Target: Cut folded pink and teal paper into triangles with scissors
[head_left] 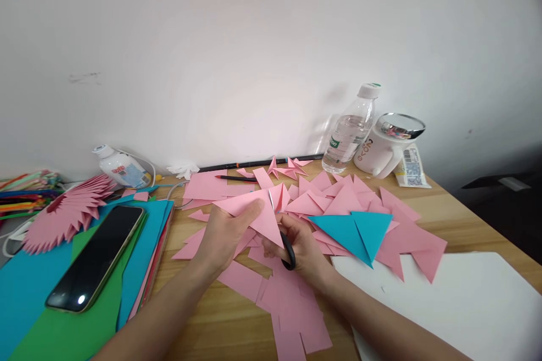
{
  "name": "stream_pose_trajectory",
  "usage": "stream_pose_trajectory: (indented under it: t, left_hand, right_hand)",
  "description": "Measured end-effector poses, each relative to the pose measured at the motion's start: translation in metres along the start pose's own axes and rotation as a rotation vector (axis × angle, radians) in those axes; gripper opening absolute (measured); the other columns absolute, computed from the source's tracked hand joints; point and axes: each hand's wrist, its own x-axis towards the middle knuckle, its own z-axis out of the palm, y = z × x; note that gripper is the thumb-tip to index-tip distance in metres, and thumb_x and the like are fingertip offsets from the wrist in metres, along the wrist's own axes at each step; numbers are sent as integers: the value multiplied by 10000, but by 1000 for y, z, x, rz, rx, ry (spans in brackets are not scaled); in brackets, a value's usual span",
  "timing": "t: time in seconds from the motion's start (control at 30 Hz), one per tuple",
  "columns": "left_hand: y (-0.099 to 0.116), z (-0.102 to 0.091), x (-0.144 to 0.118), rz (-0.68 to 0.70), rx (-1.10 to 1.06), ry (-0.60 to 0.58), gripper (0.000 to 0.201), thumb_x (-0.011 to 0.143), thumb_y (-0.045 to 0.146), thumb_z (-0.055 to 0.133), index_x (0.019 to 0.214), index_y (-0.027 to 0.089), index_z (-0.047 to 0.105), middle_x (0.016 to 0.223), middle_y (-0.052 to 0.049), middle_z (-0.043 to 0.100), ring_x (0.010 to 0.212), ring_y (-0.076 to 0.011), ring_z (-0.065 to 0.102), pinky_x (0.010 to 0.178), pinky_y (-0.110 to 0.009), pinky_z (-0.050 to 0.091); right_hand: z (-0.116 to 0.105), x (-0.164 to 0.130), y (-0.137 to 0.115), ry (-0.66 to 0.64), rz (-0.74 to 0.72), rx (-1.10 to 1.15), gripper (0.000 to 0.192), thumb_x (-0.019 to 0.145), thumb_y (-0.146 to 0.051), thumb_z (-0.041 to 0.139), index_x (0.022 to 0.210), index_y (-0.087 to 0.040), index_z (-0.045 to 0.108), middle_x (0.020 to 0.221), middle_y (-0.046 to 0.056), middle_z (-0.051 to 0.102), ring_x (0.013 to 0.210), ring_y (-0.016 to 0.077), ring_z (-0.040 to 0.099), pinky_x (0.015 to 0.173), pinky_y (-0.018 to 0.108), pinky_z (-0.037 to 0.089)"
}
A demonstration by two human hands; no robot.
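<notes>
My left hand (pixel 226 235) pinches a folded piece of pink paper (pixel 266 217), thumb on top. In my right hand (pixel 301 245) is a pair of scissors (pixel 288 251) with black handles, my fingers through the loops. The blades meet the pink paper near its right side, where a cut flap stands up. Beneath both hands lie several pink paper strips (pixel 292 310) on the wooden table. To the right of my right hand, a folded blue paper piece (pixel 355 231) rests on a heap of pink folded triangles (pixel 339 197).
A phone (pixel 97 256) lies on green and blue paper sheets (pixel 156 225) at left, near a pink pleated paper fan (pixel 70 211). Along the wall stand a white bottle (pixel 122 166), a water bottle (pixel 349 132) and a mug (pixel 387 146). A white board (pixel 449 304) lies at right.
</notes>
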Motion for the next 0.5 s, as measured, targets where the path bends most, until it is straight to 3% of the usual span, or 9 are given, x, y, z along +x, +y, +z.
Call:
stream_pose_trajectory:
  t: [0.5]
  left_hand:
    - [-3, 1, -1, -20, -34, 10, 226, 739, 326, 554, 575, 171, 556, 537, 0, 604, 459, -146, 553, 459, -271, 474]
  right_hand:
    - [4, -1, -6, 11, 2, -87, 317, 631, -386, 707, 742, -187, 486, 540, -37, 566, 510, 137, 578, 450, 231, 438]
